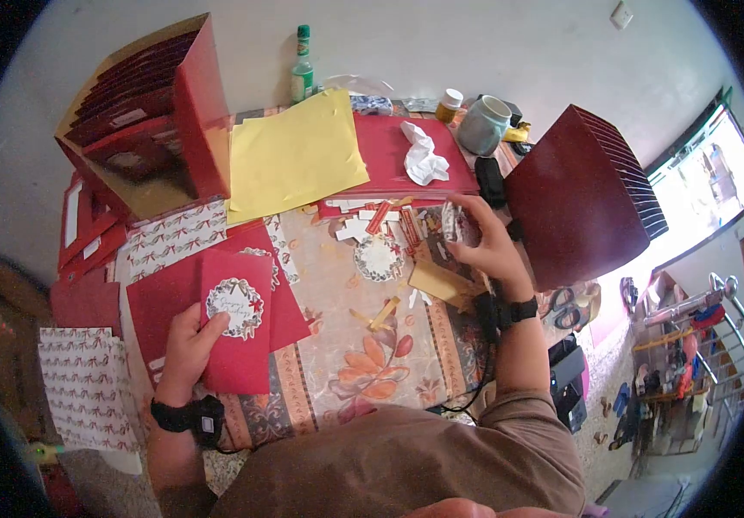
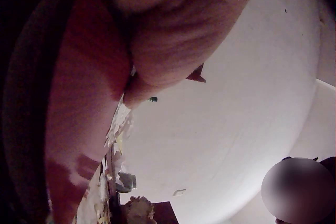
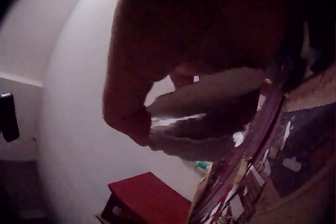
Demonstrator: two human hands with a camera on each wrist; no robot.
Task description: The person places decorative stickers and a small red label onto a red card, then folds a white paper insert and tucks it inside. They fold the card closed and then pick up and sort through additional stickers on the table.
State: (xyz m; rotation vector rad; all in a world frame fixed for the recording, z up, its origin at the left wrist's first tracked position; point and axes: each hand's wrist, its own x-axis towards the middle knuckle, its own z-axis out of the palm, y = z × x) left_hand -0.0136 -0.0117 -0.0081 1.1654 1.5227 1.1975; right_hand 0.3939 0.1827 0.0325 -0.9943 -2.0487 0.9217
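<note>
At the left of the head view, the left hand [image 1: 189,350] holds a red card [image 1: 238,367], its thumb on top beside a round wreath cutout [image 1: 234,308] with a red star. In the left wrist view the same card [image 2: 86,92] is seen nearly edge-on under the hand [image 2: 173,35]. The right hand [image 1: 497,250] is raised at the table's right side, pinching a stack of wreath cutouts [image 1: 456,223] between thumb and fingers. The right wrist view shows the stack [image 3: 194,129] gripped by the hand [image 3: 152,61]. Another wreath cutout [image 1: 379,258] lies mid-table.
Red sheets [image 1: 160,315] lie beneath the left hand. Behind are yellow sheets [image 1: 294,155], a red folder [image 1: 380,160] with crumpled tissue [image 1: 424,155], and a mug [image 1: 483,126]. Red file boxes [image 1: 203,112] [image 1: 570,198] stand at both sides. Paper scraps [image 1: 376,220] lie mid-table.
</note>
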